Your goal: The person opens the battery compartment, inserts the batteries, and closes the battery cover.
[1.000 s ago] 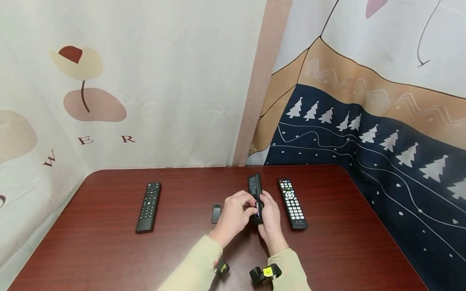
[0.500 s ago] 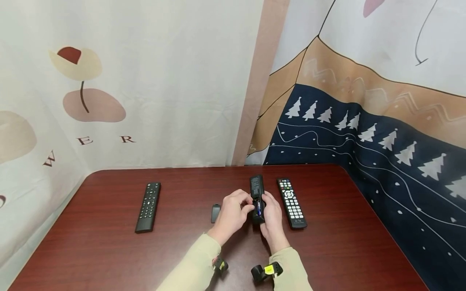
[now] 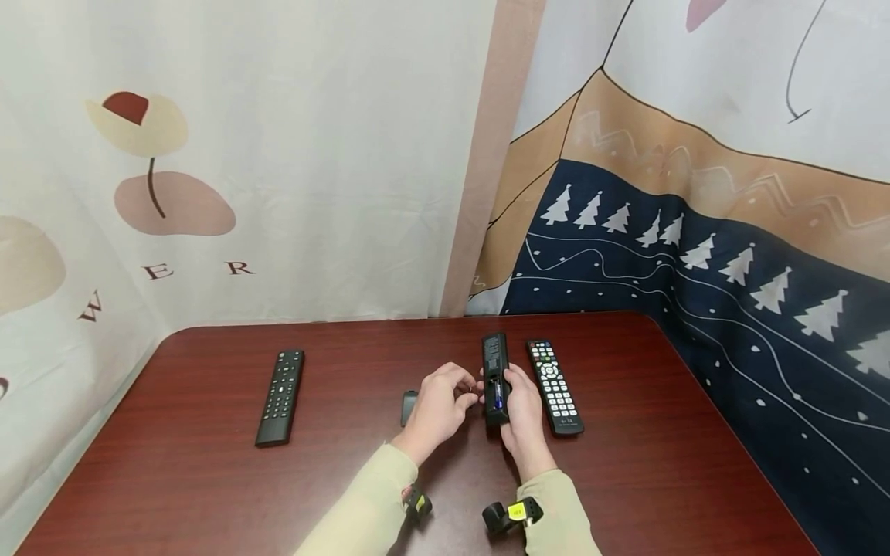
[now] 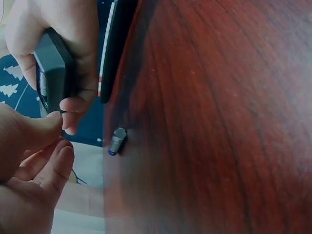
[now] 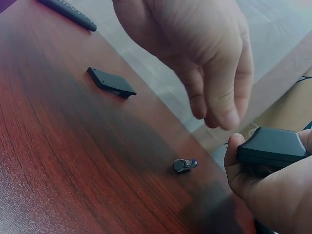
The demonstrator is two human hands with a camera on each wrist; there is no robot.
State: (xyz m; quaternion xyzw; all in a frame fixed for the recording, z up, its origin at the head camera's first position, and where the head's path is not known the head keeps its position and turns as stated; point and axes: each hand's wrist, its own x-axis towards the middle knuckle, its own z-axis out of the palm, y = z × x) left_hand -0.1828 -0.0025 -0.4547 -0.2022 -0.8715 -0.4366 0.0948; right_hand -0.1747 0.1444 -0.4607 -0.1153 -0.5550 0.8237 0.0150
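Note:
My right hand grips a black remote control, its back turned up and its battery compartment uncovered. A blue battery shows inside the compartment. Just left of it is my left hand, thumb and fingers bent toward the remote; in the left wrist view a gap shows between thumb and fingertips, with nothing visible in it. Another battery lies on the table below the hands, hidden in the head view. The small black battery cover lies on the table, partly behind my left hand in the head view.
On the brown table a second remote lies far left, buttons up. A third remote with white buttons lies close to the right of my right hand. Printed curtains hang behind the table's back edge.
My left hand has drawn back leftward from the compartment, leaving the battery inside in plain sight. My right hand has shifted the remote slightly right and turned its back more toward the head camera.

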